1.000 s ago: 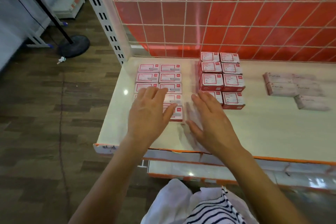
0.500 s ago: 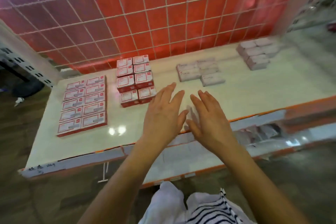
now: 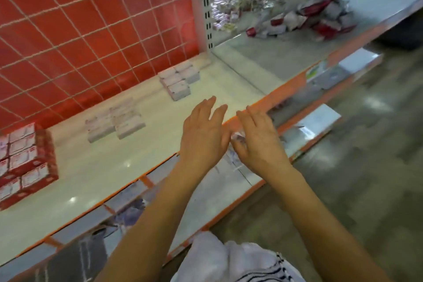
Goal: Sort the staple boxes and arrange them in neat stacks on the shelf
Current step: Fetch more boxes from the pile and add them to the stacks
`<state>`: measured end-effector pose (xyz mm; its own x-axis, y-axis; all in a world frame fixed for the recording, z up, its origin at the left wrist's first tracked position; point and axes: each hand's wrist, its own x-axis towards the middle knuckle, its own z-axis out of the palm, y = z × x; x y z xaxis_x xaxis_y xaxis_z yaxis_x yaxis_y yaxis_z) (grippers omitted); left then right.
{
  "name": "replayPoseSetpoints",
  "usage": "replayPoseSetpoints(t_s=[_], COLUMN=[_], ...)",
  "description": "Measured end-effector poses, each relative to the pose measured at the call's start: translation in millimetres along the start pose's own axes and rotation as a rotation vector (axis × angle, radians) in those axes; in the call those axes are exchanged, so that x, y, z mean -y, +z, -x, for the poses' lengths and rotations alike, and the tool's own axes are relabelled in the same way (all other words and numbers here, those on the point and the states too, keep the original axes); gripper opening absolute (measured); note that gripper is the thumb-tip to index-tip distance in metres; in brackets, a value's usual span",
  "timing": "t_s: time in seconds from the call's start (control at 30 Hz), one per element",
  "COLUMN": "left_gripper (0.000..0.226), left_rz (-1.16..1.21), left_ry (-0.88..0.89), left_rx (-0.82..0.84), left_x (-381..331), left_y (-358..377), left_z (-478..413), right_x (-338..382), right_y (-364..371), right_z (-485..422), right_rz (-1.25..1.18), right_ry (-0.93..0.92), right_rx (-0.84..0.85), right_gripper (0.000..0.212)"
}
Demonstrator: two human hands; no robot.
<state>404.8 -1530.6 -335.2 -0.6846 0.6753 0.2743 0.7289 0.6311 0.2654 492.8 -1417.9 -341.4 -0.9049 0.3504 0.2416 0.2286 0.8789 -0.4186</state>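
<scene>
Over the shelf [image 3: 103, 167] edge, left hand [image 3: 203, 135] and right hand [image 3: 259, 144] spread flat, fingers straight. Staple boxes [image 3: 23, 158] sit stacked farther back.

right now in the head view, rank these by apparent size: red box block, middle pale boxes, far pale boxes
1. red box block, partly cut off at the frame edge
2. middle pale boxes
3. far pale boxes, farther away, so true size unsure
</scene>
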Motion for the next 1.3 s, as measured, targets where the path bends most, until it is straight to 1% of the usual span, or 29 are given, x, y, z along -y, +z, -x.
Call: replayPoseSetpoints(t_s=[0.17,0.23,0.3,0.4,0.47,0.53,0.63,0.77,0.87,1.0,1.1,1.23,1.3], left_gripper=[0.050,0.049,0.050,0.056,0.059,0.061,0.059,0.061,0.062,0.057,0.049,0.048,0.042], left_rz=[0.021,0.036,0.031,0.013,0.042,0.035,0.038,0.042,0.072,0.092,0.120,0.166,0.174], left_ry=[0.077,0.111,0.103,0.116,0.130,0.104,0.153,0.097,0.121,0.088,0.074,0.025,-0.008], left_rx=[0.067,0.060,0.099,0.140,0.151,0.203,0.141,0.298,0.266,0.289,0.239,0.205,0.173], left_x=[-46.7,-60.0,-73.5,-91.7,-102.4,-110.6,-119.9,-128.9,-140.8,-162.7,-178.6,-199.6,-208.8], left_y=[25.0,37.7,51.9,72.4,81.8,91.1,98.9,119.5,130.2,147.2,161.3,180.2,189.2], left_z=[-48.8,-72.1,-98.1,-141.2,-171.8,-199.6,-233.9,-274.1,-299.6,-334.1,-356.9,-380.6,-391.9], right_x=[-55.9,-76.0,-96.0,-131.7,-153.2,-174.0,-205.1,-237.8,-261.9,-296.0,-323.5,-357.9,-375.1], right_y=[-20.6,-28.1,-35.9,-44.2,-50.0,-57.2,-59.6,-63.3,-66.6,-71.4,-78.4,-95.0,-98.8], right_z=[-12.5,-22.9,-37.4,-63.1,-84.2,-106.0,-132.4,-160.8,-179.4,-202.2,-218.2,-242.6,-256.8], right_rz=[0.024,0.039,0.072,0.141,0.136,0.153,0.120,0.073,0.065,-0.004,-0.022,0.001,-0.036], right_ry=[0.118,0.156,0.162,0.185,0.195,0.232,0.282,0.353,0.390,0.431,0.419,0.415,0.410], right_rx=[-0.048,-0.058,-0.096,-0.139,-0.100,-0.033,-0.027,-0.051,-0.078,-0.124,-0.159,-0.183,-0.182], right_gripper=[0.056,0.050,0.046,0.052,0.059,0.064,0.062,0.062,0.061,0.058,0.051,0.047,0.043])
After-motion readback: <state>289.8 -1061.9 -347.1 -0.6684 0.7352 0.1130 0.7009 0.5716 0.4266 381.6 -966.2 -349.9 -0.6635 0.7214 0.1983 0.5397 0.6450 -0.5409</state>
